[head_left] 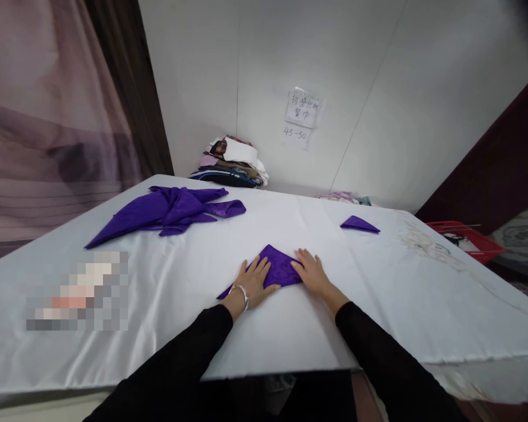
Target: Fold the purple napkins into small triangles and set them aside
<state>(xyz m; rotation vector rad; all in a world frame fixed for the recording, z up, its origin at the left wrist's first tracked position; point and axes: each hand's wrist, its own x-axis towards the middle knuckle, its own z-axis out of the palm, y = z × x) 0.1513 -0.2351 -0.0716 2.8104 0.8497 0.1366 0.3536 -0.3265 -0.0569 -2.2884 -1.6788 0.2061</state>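
Note:
A purple cloth napkin, folded to a triangular shape, lies on the white-covered table before me. My left hand rests flat on its left part, fingers stretched out, with a silver bangle at the wrist. On the napkin's right end lies my right hand, its fingers extended and touching the cloth. Parts of the napkin are hidden under both hands. A smaller folded purple napkin sits apart at the right. Farther left is a loose heap of purple cloths.
A blurred-out patch covers something on the table's left. Behind the far edge are a stack of folded fabrics and some pink cloth. Handwritten paper signs hang on the wall. A red basket stands beyond the right edge.

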